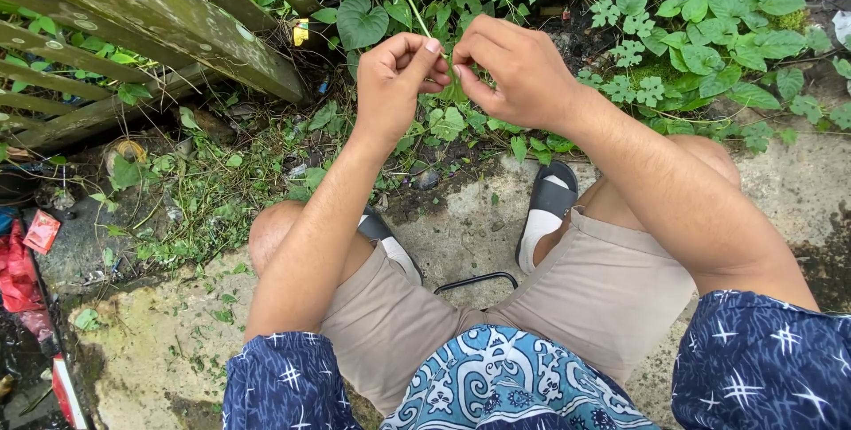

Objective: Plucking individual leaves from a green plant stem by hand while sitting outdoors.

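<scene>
Head camera view, looking down at a seated person's two bare hands raised in front of the knees. Fingertips of both hands pinch a thin pale green plant stem (415, 11), which runs up and to the left from between them. The left hand (396, 75) is curled nearly closed, thumb pressed to forefinger on the stem. The right hand (514, 71) is likewise curled, its thumb and forefinger meeting just beside the left's; exactly where its grip sits on the stem cannot be told.

Below them lie tan shorts, bare knees, and black slide sandals (550, 204) on cracked grey concrete. Broad green leafy ground plants (691, 31) crowd behind the hands, and a weathered, mossy wooden fence (133, 13) slants at upper left.

Judging from the pinch, so slender a stem could snap or slip free if pulled unevenly, and dropped among the leaves it would be hard to find.
</scene>
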